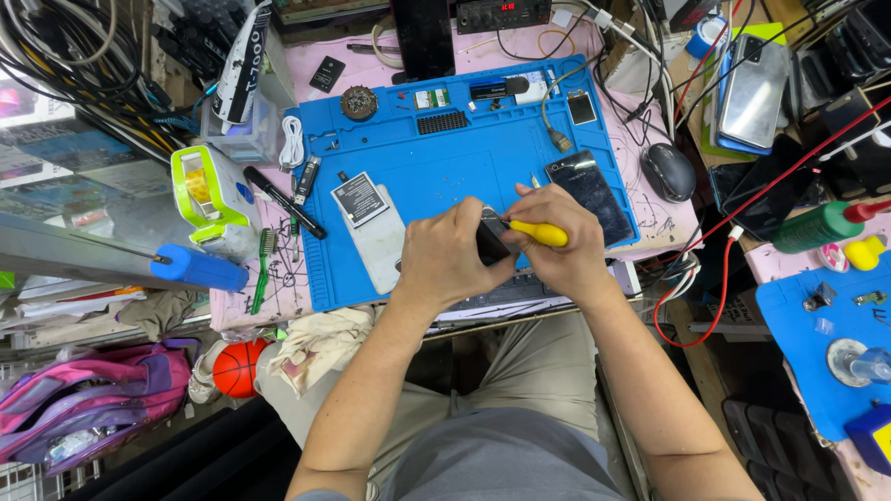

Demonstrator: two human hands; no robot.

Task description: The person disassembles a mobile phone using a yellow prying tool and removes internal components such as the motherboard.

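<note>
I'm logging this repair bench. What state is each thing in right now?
Left hand: closed around a dark phone.
Right hand: gripping a yellow-handled screwdriver, tip at the phone.
Black phone: flat on the blue mat, screen dark.
White phone back: lying flat.

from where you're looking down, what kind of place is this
Most likely a phone repair bench. A blue silicone work mat covers the table, dark-screened phones lie on it, and the right hand works a yellow-handled screwdriver on a small dark device held in the left hand.
</note>
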